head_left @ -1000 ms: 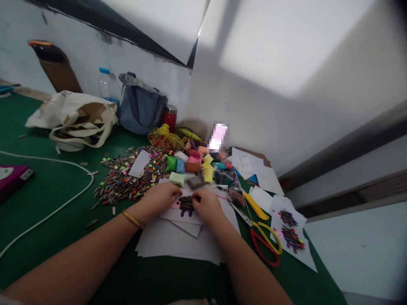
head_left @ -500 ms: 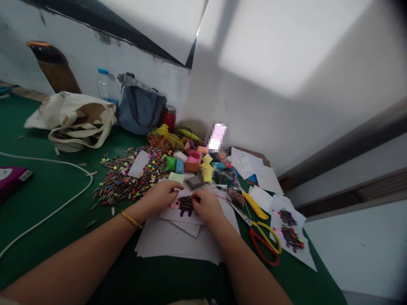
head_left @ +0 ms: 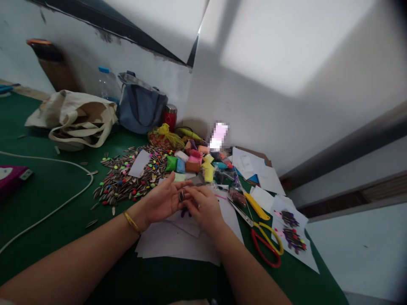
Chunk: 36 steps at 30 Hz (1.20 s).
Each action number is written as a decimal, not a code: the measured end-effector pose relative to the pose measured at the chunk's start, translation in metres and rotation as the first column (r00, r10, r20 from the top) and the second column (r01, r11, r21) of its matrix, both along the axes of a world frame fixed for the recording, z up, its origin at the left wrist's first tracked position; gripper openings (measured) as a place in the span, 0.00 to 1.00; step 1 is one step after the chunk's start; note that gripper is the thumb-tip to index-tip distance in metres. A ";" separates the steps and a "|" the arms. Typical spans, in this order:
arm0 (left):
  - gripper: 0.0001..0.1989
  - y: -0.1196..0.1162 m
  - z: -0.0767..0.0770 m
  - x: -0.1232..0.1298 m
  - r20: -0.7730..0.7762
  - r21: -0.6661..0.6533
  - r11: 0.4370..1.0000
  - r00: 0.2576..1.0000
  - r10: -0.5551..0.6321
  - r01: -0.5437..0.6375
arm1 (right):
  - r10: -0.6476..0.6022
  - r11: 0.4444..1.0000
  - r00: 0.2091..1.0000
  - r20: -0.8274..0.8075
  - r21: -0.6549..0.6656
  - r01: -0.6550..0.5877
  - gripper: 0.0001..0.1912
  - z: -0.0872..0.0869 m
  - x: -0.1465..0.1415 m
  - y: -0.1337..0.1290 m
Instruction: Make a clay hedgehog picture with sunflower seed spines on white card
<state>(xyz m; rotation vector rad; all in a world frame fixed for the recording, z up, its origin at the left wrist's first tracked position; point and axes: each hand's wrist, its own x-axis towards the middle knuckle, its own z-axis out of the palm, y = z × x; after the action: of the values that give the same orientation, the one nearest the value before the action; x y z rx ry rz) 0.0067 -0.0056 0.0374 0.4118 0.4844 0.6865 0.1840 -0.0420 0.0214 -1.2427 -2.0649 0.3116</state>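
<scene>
My left hand [head_left: 163, 199] is turned palm up, its fingers loosely curled under a few striped sunflower seeds [head_left: 181, 195]. Thumb and fingers of my right hand [head_left: 205, 207] close on a seed there; their exact grip is partly hidden. Beneath both hands lies a small white card with a seed-covered hedgehog picture [head_left: 186, 213], mostly covered, only a bit of its purple legs showing. The card rests on a stack of white paper [head_left: 178, 245]. A large pile of sunflower seeds [head_left: 124, 186] mixed with small coloured balls spreads left of the hands.
Packets of coloured clay [head_left: 193, 166] lie behind the hands. To the right are red-and-yellow scissors [head_left: 265, 243], a yellow cutter [head_left: 257, 206] and a sheet with two finished seed hedgehogs [head_left: 294, 239]. Bags [head_left: 141, 106], a red flask [head_left: 170, 117] and a white cable [head_left: 63, 203] are also there.
My left hand has rolled from resting beside the picture to palm up, showing seeds. My right hand has left the hedgehog's back and moved to the left hand's fingers.
</scene>
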 end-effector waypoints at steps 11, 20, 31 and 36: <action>0.26 0.001 -0.001 0.002 -0.352 0.272 0.962 0.930 0.104 -0.005 | -0.151 0.982 0.987 -0.049 -0.124 0.144 0.11 0.006 0.021 0.007; 0.16 0.019 -0.030 -0.007 -0.658 0.680 0.388 0.285 0.697 0.622 | -0.192 0.925 0.961 0.197 -0.291 0.244 0.06 -0.007 0.029 0.022; 0.19 0.015 -0.032 -0.005 -0.719 0.544 0.341 0.216 0.661 0.767 | -0.184 0.934 0.952 0.246 -0.258 0.247 0.07 -0.015 0.018 0.024; 0.18 0.014 -0.031 -0.004 -0.733 0.527 0.353 0.203 0.649 0.773 | -0.197 0.920 0.930 0.311 -0.271 0.285 0.08 -0.015 0.016 0.026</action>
<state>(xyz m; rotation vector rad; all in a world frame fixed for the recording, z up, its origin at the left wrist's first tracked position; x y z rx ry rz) 0.0027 0.0088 0.0061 2.2836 1.3348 0.3594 0.1999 -0.0165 0.0062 -1.8095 -2.1153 0.3750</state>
